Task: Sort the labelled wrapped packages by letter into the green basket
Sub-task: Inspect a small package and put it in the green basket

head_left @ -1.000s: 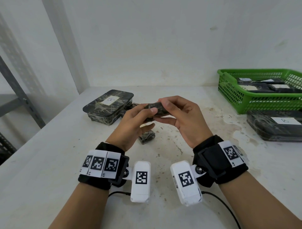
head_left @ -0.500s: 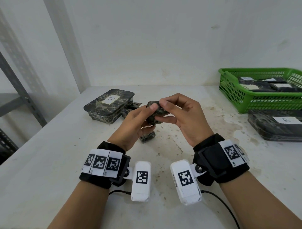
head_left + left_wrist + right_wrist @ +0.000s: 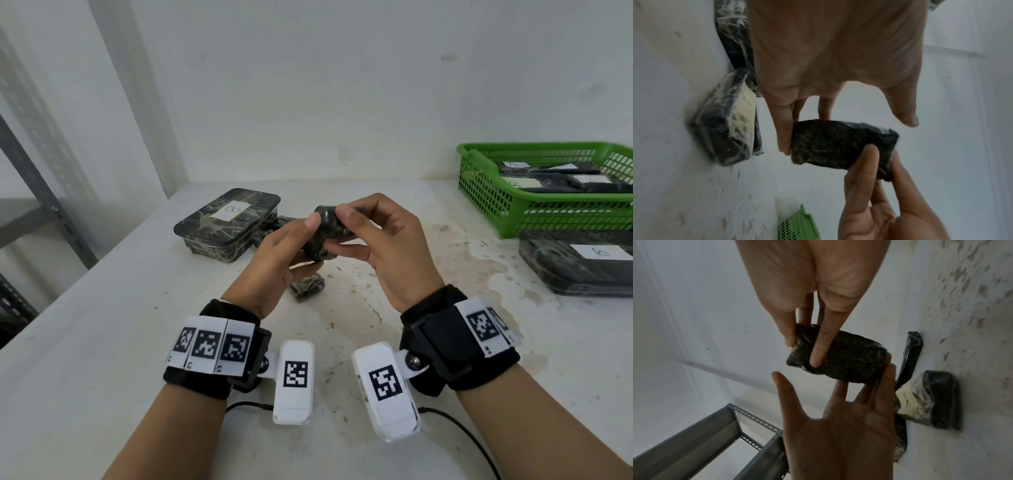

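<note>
Handwritten letter B on the white label [image 3: 233,210] of the left wrapped package [image 3: 219,236] and on the paper label [image 3: 601,252] of the right wrapped package [image 3: 565,277] beside the green basket [image 3: 548,214]; basket labels [image 3: 591,179] illegible; square code markers [image 3: 235,348] on left wristband [image 3: 191,378] and right wristband [image 3: 442,329].

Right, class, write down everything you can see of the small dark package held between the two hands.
The small dark package is a rounded block, black with pale mottling, wrapped tight in glossy film. No label shows on its visible sides. It hangs clear above the table, the right hand pinching one end, the left hand touching the other with straight fingers.
</note>
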Tool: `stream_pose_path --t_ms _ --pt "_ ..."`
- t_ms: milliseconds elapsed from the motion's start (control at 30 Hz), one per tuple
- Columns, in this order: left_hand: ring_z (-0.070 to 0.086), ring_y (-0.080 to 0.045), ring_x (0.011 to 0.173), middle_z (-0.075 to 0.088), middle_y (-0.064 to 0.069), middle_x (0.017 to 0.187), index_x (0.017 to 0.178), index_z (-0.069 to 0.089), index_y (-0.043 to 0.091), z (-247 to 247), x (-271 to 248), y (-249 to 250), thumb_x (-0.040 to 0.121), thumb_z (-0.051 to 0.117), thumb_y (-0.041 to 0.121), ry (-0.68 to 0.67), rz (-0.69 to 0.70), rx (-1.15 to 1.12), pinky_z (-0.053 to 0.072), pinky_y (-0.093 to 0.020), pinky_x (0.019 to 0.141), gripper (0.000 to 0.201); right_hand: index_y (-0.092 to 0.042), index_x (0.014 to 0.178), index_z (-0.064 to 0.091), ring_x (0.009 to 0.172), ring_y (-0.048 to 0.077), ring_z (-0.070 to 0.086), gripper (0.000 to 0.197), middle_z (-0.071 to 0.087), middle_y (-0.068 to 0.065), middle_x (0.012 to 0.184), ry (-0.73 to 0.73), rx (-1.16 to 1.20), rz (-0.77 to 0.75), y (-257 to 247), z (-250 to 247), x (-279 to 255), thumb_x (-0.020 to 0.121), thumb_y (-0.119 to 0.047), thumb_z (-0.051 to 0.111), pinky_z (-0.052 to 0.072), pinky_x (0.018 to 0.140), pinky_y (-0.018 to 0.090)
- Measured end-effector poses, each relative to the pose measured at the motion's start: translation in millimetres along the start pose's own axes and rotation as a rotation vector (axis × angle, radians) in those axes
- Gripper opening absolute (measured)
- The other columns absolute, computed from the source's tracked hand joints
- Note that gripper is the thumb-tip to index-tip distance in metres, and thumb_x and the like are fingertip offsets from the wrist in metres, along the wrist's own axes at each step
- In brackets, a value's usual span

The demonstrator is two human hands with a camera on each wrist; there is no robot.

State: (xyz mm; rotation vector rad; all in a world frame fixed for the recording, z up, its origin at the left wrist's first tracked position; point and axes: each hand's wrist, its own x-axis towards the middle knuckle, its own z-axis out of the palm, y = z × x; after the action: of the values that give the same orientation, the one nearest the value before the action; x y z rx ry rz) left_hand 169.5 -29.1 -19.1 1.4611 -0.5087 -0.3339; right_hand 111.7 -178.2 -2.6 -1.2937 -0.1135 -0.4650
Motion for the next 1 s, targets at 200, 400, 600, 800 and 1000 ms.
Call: stream_pose_path --t_ms 200,400,600,800,1000 --pt "0.070 -0.015 0.081 0.070 -0.010 0.097 0.117 0.062 0.008 -7 10 -7 0.069 0.074 0.017 0.127 0.070 -0.147 0.055 -0.025 0.077 0.050 -0.008 0.095 0.056 0.062 0.021 0.068 0.020 0.067 0.012 0.094 0.164 0.032 0.071 -5 -8 6 0.099 -0.027 0.055 0.057 0.056 0.030" --pt "0.066 -0.010 0.077 0.074 0.005 0.081 0.102 0.070 0.010 -11 12 -10 0.067 0.072 0.007 0.243 0.175 -0.159 0.049 -0.021 0.073 0.035 -0.017 0.106 0.058 0.067 0.012 0.063 0.010 0.063 0.008 0.097 0.247 -0.141 0.169 6 -14 10 0.102 -0.023 0.051 0.054 0.053 0.025" --pt "0.060 -0.022 0.091 0.071 -0.002 0.090 0.098 0.069 0.020 -13 13 -12 0.059 0.077 0.005 0.260 0.226 -0.075 0.052 -0.023 0.078 0.042 -0.013 0.109 0.067 0.081 0.016 0.049 0.026 0.058 0.001 0.087 0.263 -0.297 0.223 6 -19 12 0.103 -0.013 0.042 0.043 0.067 0.019" --pt "0.062 -0.024 0.093 0.067 -0.008 0.092 0.093 0.074 0.027 -11 10 -9 0.047 0.084 0.013 0.190 0.238 -0.112 0.052 -0.038 0.086 0.049 -0.004 0.119 0.065 0.079 0.015 0.059 0.035 0.062 0.004 0.100 0.172 -0.254 0.257 12 -14 14 0.098 -0.031 0.058 0.054 0.074 0.025" --pt "0.064 -0.016 0.097 0.063 -0.007 0.105 0.110 0.067 0.013 -10 9 -5 0.066 0.074 0.003 0.134 0.199 -0.291 0.053 -0.023 0.084 0.045 0.002 0.111 0.064 0.094 0.020 0.069 0.020 0.068 0.012 0.102 0.182 -0.109 0.256 20 -22 16 0.096 -0.011 0.061 0.056 0.089 0.024"
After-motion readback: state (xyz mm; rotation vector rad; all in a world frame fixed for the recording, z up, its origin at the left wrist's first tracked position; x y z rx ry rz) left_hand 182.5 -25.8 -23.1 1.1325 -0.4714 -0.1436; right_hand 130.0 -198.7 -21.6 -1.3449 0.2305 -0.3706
